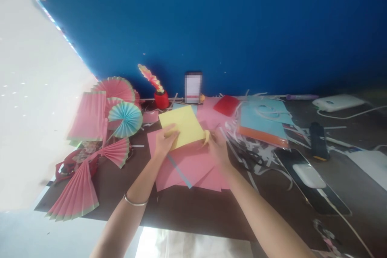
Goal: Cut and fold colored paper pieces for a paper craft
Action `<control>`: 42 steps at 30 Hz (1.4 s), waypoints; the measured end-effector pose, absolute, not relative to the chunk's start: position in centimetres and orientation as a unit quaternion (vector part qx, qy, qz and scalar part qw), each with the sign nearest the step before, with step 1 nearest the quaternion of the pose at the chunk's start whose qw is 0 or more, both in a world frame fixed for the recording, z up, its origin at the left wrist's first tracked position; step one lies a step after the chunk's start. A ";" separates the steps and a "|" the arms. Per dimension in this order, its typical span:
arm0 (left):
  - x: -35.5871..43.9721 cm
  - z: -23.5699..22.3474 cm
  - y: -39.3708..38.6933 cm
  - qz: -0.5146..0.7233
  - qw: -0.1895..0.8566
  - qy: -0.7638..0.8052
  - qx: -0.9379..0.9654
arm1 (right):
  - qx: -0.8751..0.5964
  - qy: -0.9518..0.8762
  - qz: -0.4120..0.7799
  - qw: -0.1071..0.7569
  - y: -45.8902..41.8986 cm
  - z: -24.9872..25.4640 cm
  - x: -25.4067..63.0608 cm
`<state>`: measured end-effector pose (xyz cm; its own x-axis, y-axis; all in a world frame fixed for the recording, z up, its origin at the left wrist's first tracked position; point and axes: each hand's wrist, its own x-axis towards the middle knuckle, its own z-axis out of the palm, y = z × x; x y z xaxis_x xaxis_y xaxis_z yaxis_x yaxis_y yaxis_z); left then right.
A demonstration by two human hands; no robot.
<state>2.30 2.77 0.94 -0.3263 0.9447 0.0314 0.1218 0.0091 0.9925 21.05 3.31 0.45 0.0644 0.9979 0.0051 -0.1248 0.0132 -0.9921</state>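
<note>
A yellow paper sheet (183, 125) lies tilted on a pile of pink sheets (190, 167) on the dark table. My left hand (165, 141) pinches the yellow sheet's near left edge, fingers closed on it. My right hand (218, 148) grips its near right corner, which curls up beside the fingers. A thin blue strip (179, 171) lies across the pink sheets just below my hands.
Pink and blue folded paper fans (99, 129) spread at the left. A red holder (161, 98) stands at the blue wall. Light blue and orange sheets (263, 123), white paper strips, a phone (311, 179), a black object (318, 140) and white devices lie at the right.
</note>
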 end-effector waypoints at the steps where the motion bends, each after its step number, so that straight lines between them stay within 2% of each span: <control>1: 2.3 0.9 2.8 0.548 0.374 0.602 0.444 | -0.480 -0.446 0.518 0.549 3.3 0.5 21.0; 11: 2.4 1.2 2.6 0.553 0.370 0.599 0.445 | -0.538 -0.404 0.550 0.495 2.9 1.1 21.0; 18: 2.4 1.6 2.5 0.548 0.358 0.602 0.458 | -0.526 -0.407 0.532 0.525 3.0 1.3 20.9; 31: 2.5 2.2 2.3 0.560 0.370 0.599 0.438 | -0.493 -0.392 0.605 0.487 3.0 0.4 20.9; 42: 2.7 2.0 2.3 0.565 0.363 0.599 0.436 | -0.494 -0.458 0.509 0.536 3.1 0.6 21.0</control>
<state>2.70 2.34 1.97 -0.3556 0.9328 0.0589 0.1119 -0.0201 0.9935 21.00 3.12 0.62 0.0630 0.9979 -0.0123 -0.0939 -0.0064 -0.9956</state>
